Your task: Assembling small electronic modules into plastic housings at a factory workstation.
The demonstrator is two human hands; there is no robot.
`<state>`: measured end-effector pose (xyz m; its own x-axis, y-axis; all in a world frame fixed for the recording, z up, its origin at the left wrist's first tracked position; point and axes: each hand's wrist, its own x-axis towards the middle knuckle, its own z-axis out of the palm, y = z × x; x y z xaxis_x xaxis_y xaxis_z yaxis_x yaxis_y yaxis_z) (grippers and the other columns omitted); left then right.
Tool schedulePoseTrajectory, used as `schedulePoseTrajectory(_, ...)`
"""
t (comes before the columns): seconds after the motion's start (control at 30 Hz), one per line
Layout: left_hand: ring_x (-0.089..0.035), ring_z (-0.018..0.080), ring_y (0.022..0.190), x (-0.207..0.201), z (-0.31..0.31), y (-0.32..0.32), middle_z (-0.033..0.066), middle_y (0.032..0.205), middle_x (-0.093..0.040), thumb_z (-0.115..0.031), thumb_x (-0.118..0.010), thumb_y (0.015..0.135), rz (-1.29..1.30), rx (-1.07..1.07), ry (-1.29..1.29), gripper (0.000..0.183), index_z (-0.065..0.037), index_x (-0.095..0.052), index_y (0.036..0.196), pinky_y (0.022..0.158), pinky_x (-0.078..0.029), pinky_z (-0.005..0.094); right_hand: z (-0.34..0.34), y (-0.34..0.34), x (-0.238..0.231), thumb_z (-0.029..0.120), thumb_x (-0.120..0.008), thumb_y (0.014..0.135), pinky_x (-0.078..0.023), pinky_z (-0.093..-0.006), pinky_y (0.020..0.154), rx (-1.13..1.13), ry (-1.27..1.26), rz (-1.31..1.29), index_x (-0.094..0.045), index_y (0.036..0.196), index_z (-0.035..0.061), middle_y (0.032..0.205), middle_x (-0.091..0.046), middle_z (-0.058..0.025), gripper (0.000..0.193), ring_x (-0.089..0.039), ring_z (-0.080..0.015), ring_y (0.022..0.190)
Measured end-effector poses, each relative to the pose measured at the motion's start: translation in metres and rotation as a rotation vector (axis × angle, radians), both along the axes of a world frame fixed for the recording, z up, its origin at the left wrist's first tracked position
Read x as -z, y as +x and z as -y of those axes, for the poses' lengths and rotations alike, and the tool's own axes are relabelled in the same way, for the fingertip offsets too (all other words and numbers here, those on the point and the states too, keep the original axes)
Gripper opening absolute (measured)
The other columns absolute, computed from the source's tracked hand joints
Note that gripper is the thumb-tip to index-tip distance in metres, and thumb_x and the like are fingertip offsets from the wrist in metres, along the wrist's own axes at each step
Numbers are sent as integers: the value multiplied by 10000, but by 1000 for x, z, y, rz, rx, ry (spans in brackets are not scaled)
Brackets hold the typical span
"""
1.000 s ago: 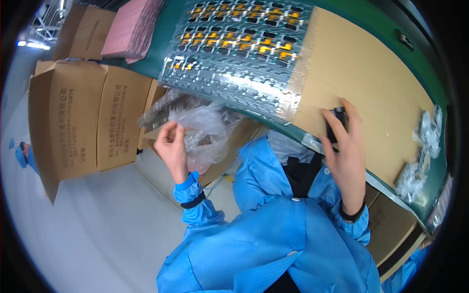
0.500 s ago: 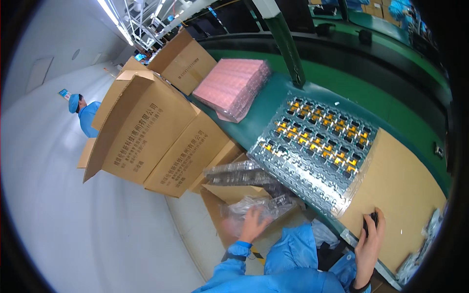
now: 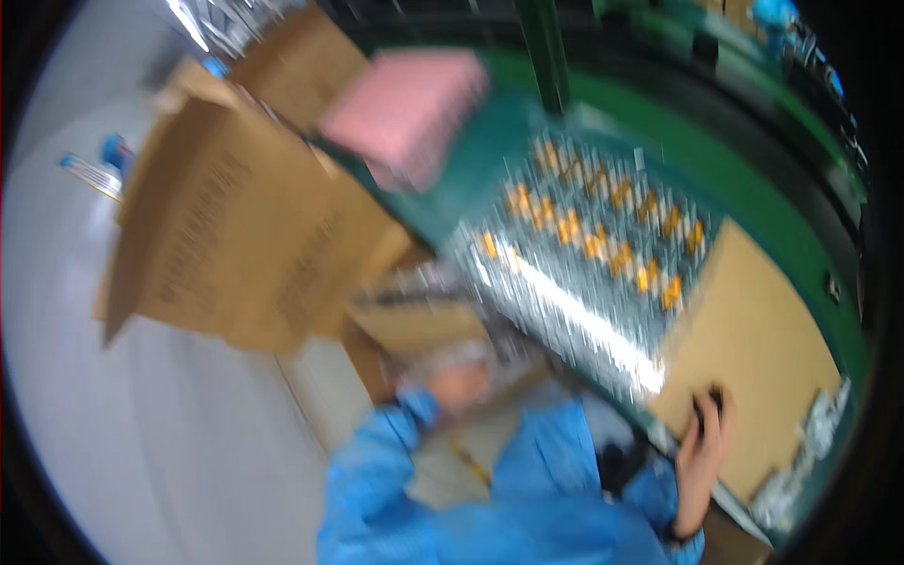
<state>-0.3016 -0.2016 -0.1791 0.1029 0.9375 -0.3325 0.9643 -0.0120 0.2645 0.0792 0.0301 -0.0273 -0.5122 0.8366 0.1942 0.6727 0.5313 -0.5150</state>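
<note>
Our right hand (image 3: 702, 457) is bent round a black thing (image 3: 700, 414) on the brown board (image 3: 753, 320). Our left hand (image 3: 459, 386) is a blur at the low box (image 3: 419, 327); we cannot tell how open it is or what it holds. A shiny tray (image 3: 556, 306) lies beside the board.

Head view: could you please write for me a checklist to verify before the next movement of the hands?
1. Right hand at the small black object: ok.
2. Right hand's grip closed firmly: cannot tell.
3. Left hand free of clear plastic film: cannot tell, blurred.
4. Clear plastic tray with small orange parts on the green table: ok.
5. Flat brown cardboard sheet free of wrapping: not ok, crumpled clear wrapping lies at its right end.
</note>
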Motion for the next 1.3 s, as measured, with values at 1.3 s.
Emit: schedulePoseTrajectory(1.3, -569, 63, 744, -222, -100, 27, 16, 852, -646, -96, -644, 934, 349, -789, 669, 172, 19, -665, 1060, 683, -461, 215, -29, -7, -36, -97, -605, 809, -501, -399, 736, 302, -96, 25, -554, 1310, 90, 906, -634, -183, 538, -638, -322, 832)
